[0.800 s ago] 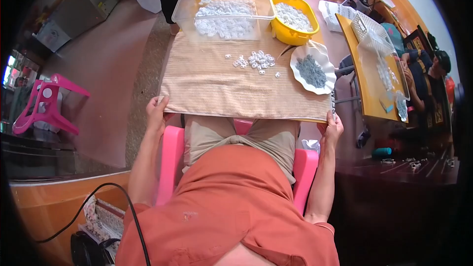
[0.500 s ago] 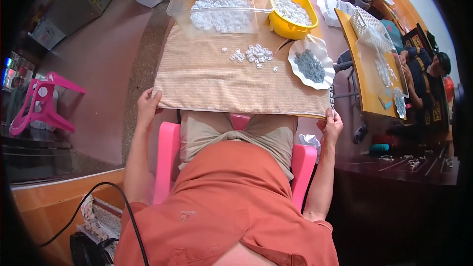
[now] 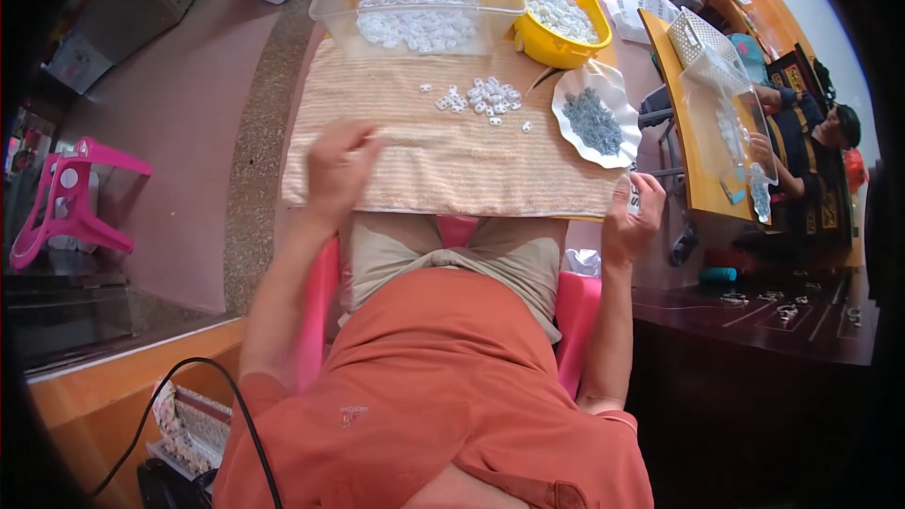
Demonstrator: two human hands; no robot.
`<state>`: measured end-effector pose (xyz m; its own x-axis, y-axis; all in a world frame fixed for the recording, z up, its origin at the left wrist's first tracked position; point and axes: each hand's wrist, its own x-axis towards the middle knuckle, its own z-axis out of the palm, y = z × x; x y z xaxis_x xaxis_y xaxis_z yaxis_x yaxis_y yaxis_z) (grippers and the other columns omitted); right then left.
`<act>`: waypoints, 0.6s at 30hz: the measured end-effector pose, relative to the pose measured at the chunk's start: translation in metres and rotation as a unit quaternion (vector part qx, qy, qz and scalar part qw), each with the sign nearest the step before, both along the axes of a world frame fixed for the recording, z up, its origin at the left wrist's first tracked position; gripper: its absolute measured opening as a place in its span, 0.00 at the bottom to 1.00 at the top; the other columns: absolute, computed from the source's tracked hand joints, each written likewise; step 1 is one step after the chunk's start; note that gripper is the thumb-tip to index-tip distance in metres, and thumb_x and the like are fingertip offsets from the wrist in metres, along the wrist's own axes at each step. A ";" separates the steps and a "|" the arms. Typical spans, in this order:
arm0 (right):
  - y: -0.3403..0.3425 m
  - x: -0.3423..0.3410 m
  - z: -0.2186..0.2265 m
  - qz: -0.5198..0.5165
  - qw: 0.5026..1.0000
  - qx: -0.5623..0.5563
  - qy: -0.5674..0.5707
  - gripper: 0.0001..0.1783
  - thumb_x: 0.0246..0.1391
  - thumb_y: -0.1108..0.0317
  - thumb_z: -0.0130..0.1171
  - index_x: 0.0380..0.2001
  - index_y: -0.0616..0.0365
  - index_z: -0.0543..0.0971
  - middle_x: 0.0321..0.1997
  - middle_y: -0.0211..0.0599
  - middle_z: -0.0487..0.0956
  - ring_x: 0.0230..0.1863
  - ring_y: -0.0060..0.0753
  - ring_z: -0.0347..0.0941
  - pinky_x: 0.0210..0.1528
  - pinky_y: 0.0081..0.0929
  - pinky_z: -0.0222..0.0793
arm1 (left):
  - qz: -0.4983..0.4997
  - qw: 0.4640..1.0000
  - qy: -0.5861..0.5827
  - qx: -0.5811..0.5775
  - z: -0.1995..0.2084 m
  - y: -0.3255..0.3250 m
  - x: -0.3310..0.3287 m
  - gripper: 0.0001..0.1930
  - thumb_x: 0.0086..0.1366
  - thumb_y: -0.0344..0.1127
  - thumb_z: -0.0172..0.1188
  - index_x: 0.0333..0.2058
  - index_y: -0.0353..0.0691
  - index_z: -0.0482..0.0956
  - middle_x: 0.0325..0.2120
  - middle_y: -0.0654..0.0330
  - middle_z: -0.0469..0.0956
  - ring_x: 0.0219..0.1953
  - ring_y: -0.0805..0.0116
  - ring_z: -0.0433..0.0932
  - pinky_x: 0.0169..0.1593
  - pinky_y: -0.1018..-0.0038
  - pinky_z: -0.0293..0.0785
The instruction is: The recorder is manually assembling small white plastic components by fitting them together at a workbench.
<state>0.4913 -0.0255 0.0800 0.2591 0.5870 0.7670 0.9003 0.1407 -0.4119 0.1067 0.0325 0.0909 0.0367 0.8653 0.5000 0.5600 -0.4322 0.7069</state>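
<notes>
Towel [image 3: 434, 170]: it lies spread in front of us, tan and ribbed, with its near edge toward our body;
Clear bin [image 3: 337, 0]: it stands at the far edge of the towel; in it we see very many white pieces [image 3: 419, 28];
Yellow tub [image 3: 556, 49]: it stands just beside the bin, on the right; it also contains white pieces;
Wavy dish [image 3: 617, 85]: it is white and sits at the right side of the towel, nearer to us than the tub;
Right hand [image 3: 633, 217]: it is at the near right corner of the towel; the thumb points upward and the other fingers are bent; whether they pinch the cloth, we cannot tell;
Left hand [image 3: 341, 170]: it is over the left part of the towel, blurred; whether its fingers are pressed together or pinch something, we cannot tell;
Loose pieces [image 3: 490, 94]: they lie clustered on the towel, white, with dark holes, between bin and dish;
Grey-blue bits [image 3: 592, 123]: they are heaped in the dish.
</notes>
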 end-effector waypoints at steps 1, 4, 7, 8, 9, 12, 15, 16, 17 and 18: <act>0.003 -0.010 0.004 0.014 1.000 0.000 -0.002 0.08 0.52 0.73 0.62 0.35 0.64 0.78 0.38 0.42 0.76 0.41 0.41 0.74 0.46 0.32 0.70 | -0.052 0.999 0.009 0.004 0.003 0.007 0.023 0.07 0.55 0.29 0.63 0.33 0.35 0.80 0.29 0.53 0.79 0.32 0.61 0.79 0.35 0.69 0.74; 0.004 -0.026 0.010 0.031 0.999 0.007 -0.019 0.07 0.51 0.76 0.62 0.35 0.64 0.78 0.38 0.43 0.76 0.40 0.42 0.74 0.44 0.31 0.70 | -0.144 0.986 0.085 -0.002 0.000 0.038 0.080 0.07 0.56 0.34 0.62 0.33 0.39 0.81 0.29 0.53 0.77 0.32 0.53 0.79 0.35 0.63 0.74; -0.001 -0.032 0.011 0.064 0.998 0.001 -0.027 0.07 0.51 0.76 0.62 0.34 0.64 0.78 0.37 0.43 0.76 0.39 0.42 0.74 0.41 0.31 0.71 | -0.162 0.971 0.177 0.003 0.000 0.062 0.111 0.07 0.57 0.36 0.62 0.30 0.39 0.79 0.30 0.52 0.76 0.33 0.51 0.78 0.35 0.60 0.75; -0.004 -0.032 0.011 0.061 0.998 0.000 -0.027 0.07 0.51 0.76 0.62 0.34 0.64 0.78 0.37 0.43 0.76 0.39 0.42 0.74 0.41 0.31 0.71 | -0.164 0.964 0.207 0.001 0.000 0.067 0.115 0.07 0.56 0.36 0.62 0.29 0.39 0.79 0.31 0.52 0.75 0.34 0.50 0.78 0.35 0.58 0.76; -0.007 -0.031 0.011 0.060 0.998 -0.002 -0.028 0.07 0.51 0.76 0.62 0.34 0.64 0.78 0.37 0.44 0.76 0.38 0.42 0.74 0.41 0.31 0.71 | -0.170 0.963 0.208 0.001 -0.004 0.073 0.119 0.07 0.56 0.36 0.62 0.29 0.39 0.79 0.31 0.52 0.75 0.34 0.50 0.78 0.35 0.58 0.76; -0.013 -0.028 0.007 0.043 0.999 -0.008 -0.020 0.06 0.50 0.78 0.62 0.34 0.65 0.78 0.37 0.44 0.76 0.38 0.42 0.74 0.40 0.31 0.71 | -0.176 0.947 0.266 -0.023 -0.015 0.083 0.124 0.08 0.57 0.37 0.60 0.29 0.39 0.79 0.32 0.51 0.76 0.34 0.49 0.79 0.36 0.57 0.76; -0.015 -0.029 0.005 0.036 0.999 -0.011 -0.009 0.06 0.50 0.79 0.62 0.34 0.65 0.78 0.37 0.43 0.76 0.35 0.37 0.74 0.37 0.27 0.72 | -0.170 0.934 0.310 -0.051 -0.020 0.087 0.126 0.09 0.58 0.39 0.58 0.28 0.39 0.80 0.32 0.51 0.76 0.34 0.50 0.79 0.37 0.57 0.76; -0.015 -0.027 0.000 0.049 0.999 -0.016 0.010 0.06 0.50 0.79 0.61 0.33 0.66 0.78 0.37 0.42 0.76 0.34 0.34 0.74 0.35 0.25 0.71 | -0.171 0.933 0.311 -0.061 -0.020 0.086 0.128 0.10 0.59 0.39 0.57 0.28 0.39 0.80 0.32 0.51 0.76 0.34 0.50 0.79 0.37 0.57 0.76; -0.015 -0.026 -0.003 0.062 0.997 -0.020 0.029 0.06 0.51 0.80 0.61 0.33 0.66 0.77 0.37 0.42 0.76 0.33 0.31 0.73 0.33 0.22 0.71 | -0.172 0.932 0.312 -0.071 -0.021 0.086 0.129 0.10 0.59 0.39 0.56 0.27 0.39 0.80 0.32 0.51 0.76 0.34 0.50 0.79 0.37 0.57 0.76; -0.014 -0.027 -0.004 0.061 0.997 -0.023 0.028 0.06 0.51 0.80 0.61 0.33 0.66 0.77 0.37 0.42 0.76 0.33 0.31 0.73 0.33 0.22 0.71 | -0.173 0.932 0.311 -0.072 -0.022 0.086 0.129 0.10 0.59 0.39 0.56 0.27 0.39 0.80 0.32 0.51 0.76 0.34 0.50 0.79 0.37 0.57 0.76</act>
